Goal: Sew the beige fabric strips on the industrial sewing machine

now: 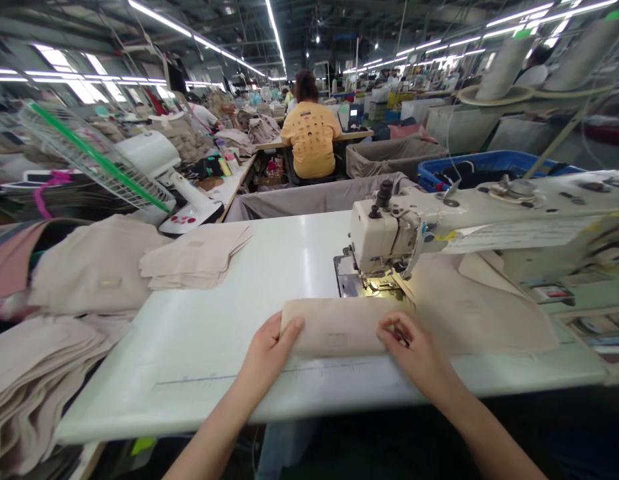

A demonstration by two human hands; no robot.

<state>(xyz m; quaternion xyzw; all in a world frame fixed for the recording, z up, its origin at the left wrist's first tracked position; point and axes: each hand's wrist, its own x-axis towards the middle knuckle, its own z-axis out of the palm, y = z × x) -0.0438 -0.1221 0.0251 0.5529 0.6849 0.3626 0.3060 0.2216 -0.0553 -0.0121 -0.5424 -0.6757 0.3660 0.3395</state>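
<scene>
A beige fabric piece (339, 327) with a small label lies in front of the sewing machine (384, 233). At its left edge, my left hand (274, 343) pinches the fabric, thumb on top. My right hand (407, 340) is closed at the right part of the same piece, fingertips together; a small dark item shows between its fingers, too small to name. The fabric's back edge reaches the lit metal needle plate (382, 285). Right of the machine head, a larger beige piece (474, 313) rests on the table under the machine arm.
Stacked beige pieces (194, 257) lie at the table's left, beside a fabric heap (99, 267) and hanging layers (34, 373). A white fan (149, 157) stands behind them. Beyond are a blue bin (489, 160) and a seated person in a yellow shirt (311, 137).
</scene>
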